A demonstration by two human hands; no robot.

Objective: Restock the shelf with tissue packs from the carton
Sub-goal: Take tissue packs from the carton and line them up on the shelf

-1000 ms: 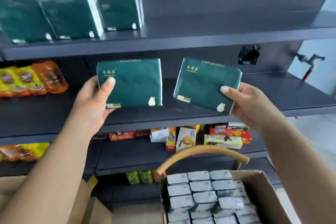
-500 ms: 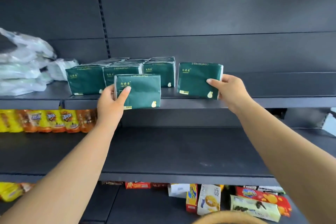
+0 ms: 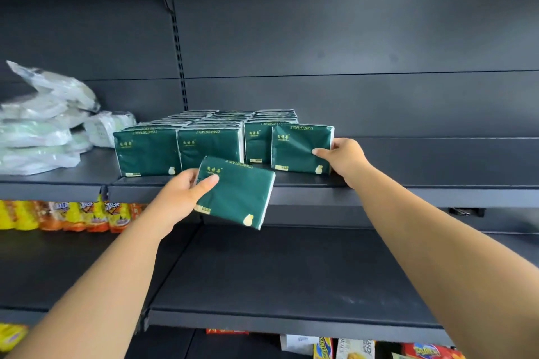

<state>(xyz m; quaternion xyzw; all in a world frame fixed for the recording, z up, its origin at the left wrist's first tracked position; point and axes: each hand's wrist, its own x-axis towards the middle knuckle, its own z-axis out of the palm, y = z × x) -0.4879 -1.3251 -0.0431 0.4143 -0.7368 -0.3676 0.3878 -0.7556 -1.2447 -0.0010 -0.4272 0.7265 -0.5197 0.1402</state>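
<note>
My right hand [image 3: 344,157] grips a dark green tissue pack [image 3: 300,148] that stands upright on the upper dark shelf [image 3: 408,183], at the right end of the front row. Rows of the same green packs [image 3: 180,151] stand to its left, running back toward the shelf wall. My left hand [image 3: 180,198] holds a second green tissue pack [image 3: 239,195] tilted in the air, in front of and just below the shelf's front edge. The carton is out of view.
White plastic-wrapped bundles [image 3: 38,125] lie on the upper shelf at the left. Orange and yellow snack bags [image 3: 73,216] line the middle shelf [image 3: 291,285] at the left. Boxed goods [image 3: 350,350] show on the bottom shelf. The upper shelf is bare right of my hand.
The right pack has slid left against the front row. The left pack has dropped slightly and tilted. The view has moved closer to the shelf.
</note>
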